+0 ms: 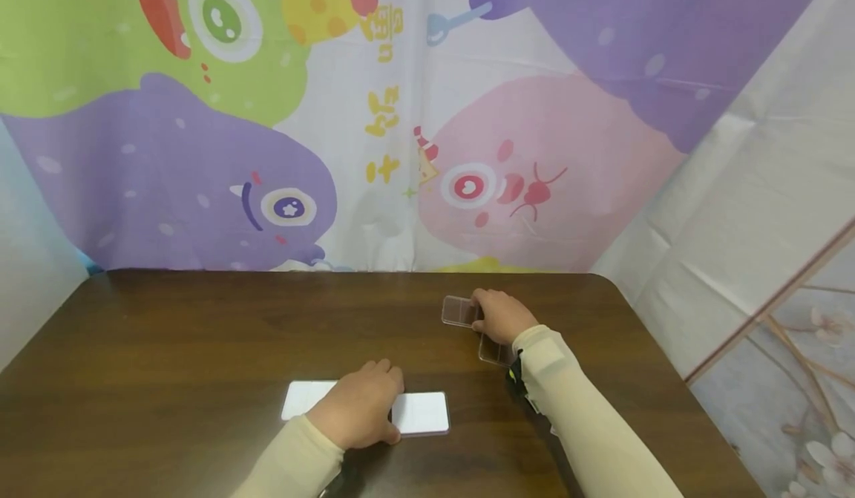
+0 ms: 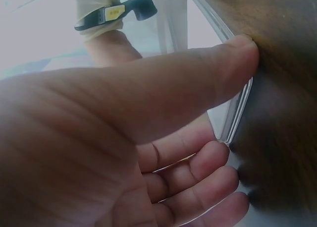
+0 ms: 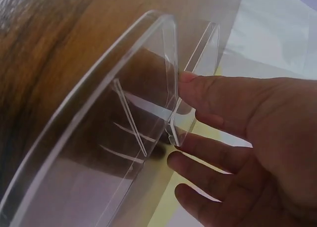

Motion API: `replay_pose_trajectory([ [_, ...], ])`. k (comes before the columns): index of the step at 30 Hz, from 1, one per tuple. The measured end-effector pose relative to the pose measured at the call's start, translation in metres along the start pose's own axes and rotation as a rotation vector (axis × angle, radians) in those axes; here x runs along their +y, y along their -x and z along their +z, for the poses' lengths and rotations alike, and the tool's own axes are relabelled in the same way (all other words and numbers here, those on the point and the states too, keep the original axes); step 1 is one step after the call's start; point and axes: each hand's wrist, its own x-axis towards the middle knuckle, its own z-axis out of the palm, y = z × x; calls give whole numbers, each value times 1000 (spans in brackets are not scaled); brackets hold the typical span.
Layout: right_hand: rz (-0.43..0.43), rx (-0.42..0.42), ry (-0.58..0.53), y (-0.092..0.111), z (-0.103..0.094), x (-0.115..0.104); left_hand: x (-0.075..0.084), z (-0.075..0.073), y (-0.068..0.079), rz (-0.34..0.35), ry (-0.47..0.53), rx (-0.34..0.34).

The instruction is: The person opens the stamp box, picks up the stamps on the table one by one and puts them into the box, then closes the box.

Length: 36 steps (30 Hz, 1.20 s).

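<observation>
My left hand [image 1: 361, 405] grips a flat, clear-edged case with a white top [image 1: 421, 413], its thumb on the near edge. A second white surface [image 1: 309, 396] shows on the hand's other side; the hand hides whether the two join. In the left wrist view, the case [image 2: 233, 103] shows layered clear edges between thumb and fingers. Farther back on the right, my right hand [image 1: 504, 316] pinches the end of a small clear plastic box [image 1: 458, 311] between thumb and fingers. Another clear box [image 1: 493, 351], with thin lines inside [image 3: 131, 118], lies beside it, partly under the hand.
The brown wooden table [image 1: 167, 349] carries all of these. Behind it hangs a cartoon-printed cloth [image 1: 401, 223], and a pale flowered panel [image 1: 801, 379] stands at the right. A dark strap [image 2: 115, 13] sits on the right wrist.
</observation>
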Motion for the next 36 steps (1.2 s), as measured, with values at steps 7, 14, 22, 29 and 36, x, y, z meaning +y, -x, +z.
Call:
replay_pose_trajectory([
  [7, -15, -35, -15, -2, 1, 5, -1, 1, 0, -1, 5, 0],
  [14, -89, 66, -95, 30, -10, -20, 0, 0, 0, 1, 2, 5],
  [22, -350, 50, -27, 92, 3, -61, 1, 0, 0, -3, -4, 10],
  [29, -392, -50, -7, 104, 20, -71, 0, -1, -1, -7, 14, 2],
  [36, -417, -54, -27, 108, 23, -73, 1, 0, -2, -15, 22, -12],
])
